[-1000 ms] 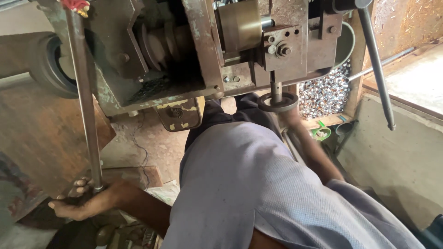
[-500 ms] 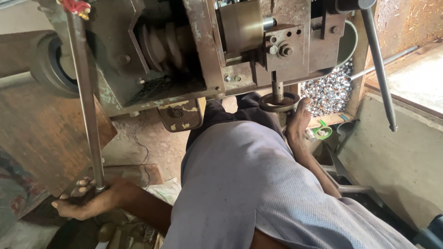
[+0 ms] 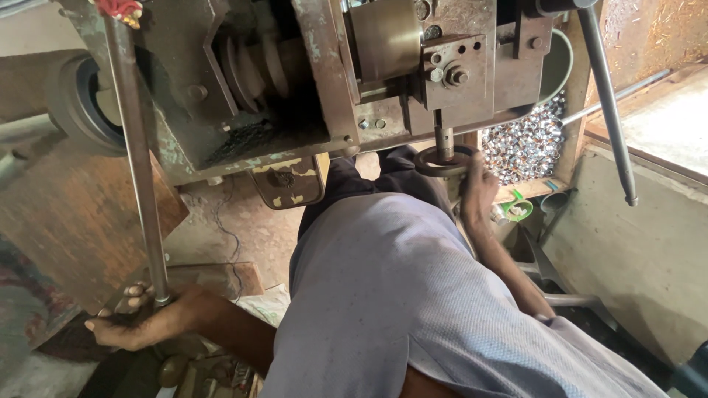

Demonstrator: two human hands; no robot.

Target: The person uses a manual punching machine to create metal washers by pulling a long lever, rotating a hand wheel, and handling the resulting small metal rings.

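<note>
My left hand (image 3: 144, 318) is closed around the lower end of a long steel lever rod (image 3: 136, 155) that hangs from the old green press machine (image 3: 295, 81). My right hand (image 3: 478, 193) is raised to the dark ring-shaped die (image 3: 441, 161) under the machine's vertical spindle (image 3: 442, 138), fingers touching its right edge. Whether it holds a small piece is hidden. My grey-shirted torso (image 3: 413, 302) fills the middle.
A heap of small shiny metal pieces (image 3: 525, 147) lies behind the die. A second steel rod (image 3: 608, 103) slants down at the right. A rusty plate (image 3: 81, 228) stands at the left, a small green cup (image 3: 518, 210) and a grey wall (image 3: 634, 258) at the right.
My right hand has come up from beside my body to the ring die under the spindle. My left hand stays on the lever rod's end.
</note>
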